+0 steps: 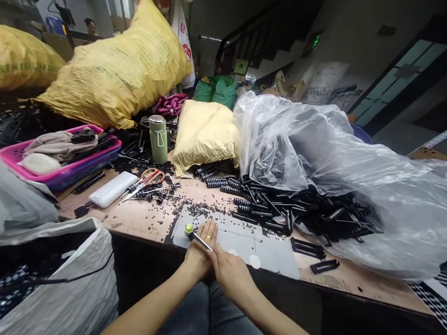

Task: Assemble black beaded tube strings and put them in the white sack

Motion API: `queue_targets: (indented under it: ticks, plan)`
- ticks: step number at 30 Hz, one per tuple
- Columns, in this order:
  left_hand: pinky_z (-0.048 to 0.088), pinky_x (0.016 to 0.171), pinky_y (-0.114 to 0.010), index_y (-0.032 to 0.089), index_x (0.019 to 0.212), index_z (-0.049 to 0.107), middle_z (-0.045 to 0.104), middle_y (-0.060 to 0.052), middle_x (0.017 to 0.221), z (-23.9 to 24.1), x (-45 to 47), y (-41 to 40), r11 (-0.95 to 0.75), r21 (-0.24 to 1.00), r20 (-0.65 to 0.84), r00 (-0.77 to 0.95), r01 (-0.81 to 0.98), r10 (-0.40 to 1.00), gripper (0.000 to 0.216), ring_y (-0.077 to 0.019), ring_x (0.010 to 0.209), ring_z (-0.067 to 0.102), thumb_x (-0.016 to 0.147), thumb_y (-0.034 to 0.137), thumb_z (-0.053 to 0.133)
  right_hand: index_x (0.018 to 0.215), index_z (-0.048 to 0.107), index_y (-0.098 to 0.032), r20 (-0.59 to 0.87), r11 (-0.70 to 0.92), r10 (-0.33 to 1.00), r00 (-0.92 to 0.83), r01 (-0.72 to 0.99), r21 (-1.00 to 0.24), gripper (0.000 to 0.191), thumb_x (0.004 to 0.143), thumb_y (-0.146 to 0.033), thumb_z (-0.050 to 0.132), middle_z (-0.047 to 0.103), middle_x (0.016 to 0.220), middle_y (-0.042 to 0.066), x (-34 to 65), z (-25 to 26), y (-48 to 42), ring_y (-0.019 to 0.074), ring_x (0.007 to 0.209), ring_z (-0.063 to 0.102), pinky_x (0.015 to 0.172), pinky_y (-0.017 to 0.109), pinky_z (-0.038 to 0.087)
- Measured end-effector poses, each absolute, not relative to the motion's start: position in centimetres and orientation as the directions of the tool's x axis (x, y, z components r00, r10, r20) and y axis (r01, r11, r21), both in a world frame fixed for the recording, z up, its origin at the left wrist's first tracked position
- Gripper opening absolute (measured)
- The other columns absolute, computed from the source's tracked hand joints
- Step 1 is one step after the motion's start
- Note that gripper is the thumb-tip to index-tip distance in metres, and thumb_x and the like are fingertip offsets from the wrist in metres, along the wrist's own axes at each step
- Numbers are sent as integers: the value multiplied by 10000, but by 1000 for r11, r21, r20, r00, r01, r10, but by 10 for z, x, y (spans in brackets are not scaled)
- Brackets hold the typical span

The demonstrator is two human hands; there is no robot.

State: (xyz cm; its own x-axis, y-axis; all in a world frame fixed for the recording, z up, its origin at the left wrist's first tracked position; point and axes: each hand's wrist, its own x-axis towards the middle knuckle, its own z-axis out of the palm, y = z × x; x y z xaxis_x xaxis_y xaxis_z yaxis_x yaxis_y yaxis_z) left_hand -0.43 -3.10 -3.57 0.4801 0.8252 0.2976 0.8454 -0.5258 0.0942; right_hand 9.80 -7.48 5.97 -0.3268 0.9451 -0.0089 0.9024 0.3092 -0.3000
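My left hand (199, 253) lies palm down over the front of a light grey mat (270, 249), its fingers, one with a ring, stretched forward and close together. Just over its back runs a slim metal rod (203, 240) with a round yellow-green end (189, 228). My right hand (234, 272) meets the rod's near end with closed fingers and overlaps my left hand. Its grip is partly hidden. Tiny dark pieces (199, 209) are scattered on the mat and wooden table around the hands. Black ridged tubes (217, 182) lie beyond.
A clear plastic bag (279, 137) spills black parts (327, 206) at right. Red-handled scissors (152, 176), a white oblong object (113, 189) and a green bottle (158, 141) stand or lie left of centre. Behind are a pink basket (59, 167) and yellow sacks (122, 67). An open white sack (82, 297) is front left.
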Motion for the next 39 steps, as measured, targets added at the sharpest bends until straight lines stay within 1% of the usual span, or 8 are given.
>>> queue_targets:
  ticks: [5,9,14,17,22,26,32,39]
  plan:
    - [434,811,-344,129,1157,506,587,-129,1045,-5,-7,-11,-371,273,243,309,887,919,403,-216,969,530,795,100,331,788,455,-226,29,232,971,-238,902,-364,409,903,-429,120,577,568,7,107,67,-64,181,516,558,471,242,300]
    - [460,668,-320,119,1188,489,585,-154,950,50,-71,-36,-138,240,329,53,961,943,503,-212,814,547,767,-12,248,760,431,-232,110,173,984,-140,903,-393,410,892,-477,131,547,555,-7,130,73,-49,174,516,539,466,235,288]
    - [390,784,-527,130,1135,534,513,-190,1043,109,-155,-97,332,207,639,-384,920,666,367,-359,1022,430,802,216,404,779,476,-222,128,178,980,-151,956,-235,359,897,-444,220,568,606,0,169,42,-29,164,551,545,485,235,282]
    - [374,851,-495,116,1153,508,473,-187,1118,104,-135,-74,139,225,617,-251,964,746,395,-329,1078,394,816,301,417,782,503,-213,160,283,951,-263,952,-116,310,896,-406,288,584,725,17,187,25,-20,160,662,555,534,237,326]
    - [387,857,-362,84,1050,544,526,-162,1039,58,-36,50,-209,273,314,118,939,942,308,-241,1014,446,837,180,343,821,553,-185,255,363,905,-340,930,-49,232,873,-346,394,562,877,58,203,6,-21,178,839,514,706,276,393]
    - [401,815,-341,123,1028,557,545,-134,1020,37,21,136,-344,283,233,283,896,930,340,-215,965,484,794,58,319,936,549,-194,346,332,900,-265,931,-150,180,861,-302,426,547,989,61,218,1,-24,188,908,490,774,310,397]
    - [401,812,-338,174,1055,546,587,-100,931,13,43,183,-423,394,109,416,816,903,314,-208,907,531,768,99,441,951,546,-188,402,212,914,-60,914,-346,165,837,-226,434,563,993,73,235,25,25,205,952,469,819,341,364]
    - [440,713,-295,141,1176,436,528,-135,1045,10,11,147,-228,680,95,225,697,970,340,-176,854,551,854,213,354,753,561,-164,285,95,951,120,764,-638,93,770,-181,471,609,773,82,223,30,90,204,841,537,768,343,387]
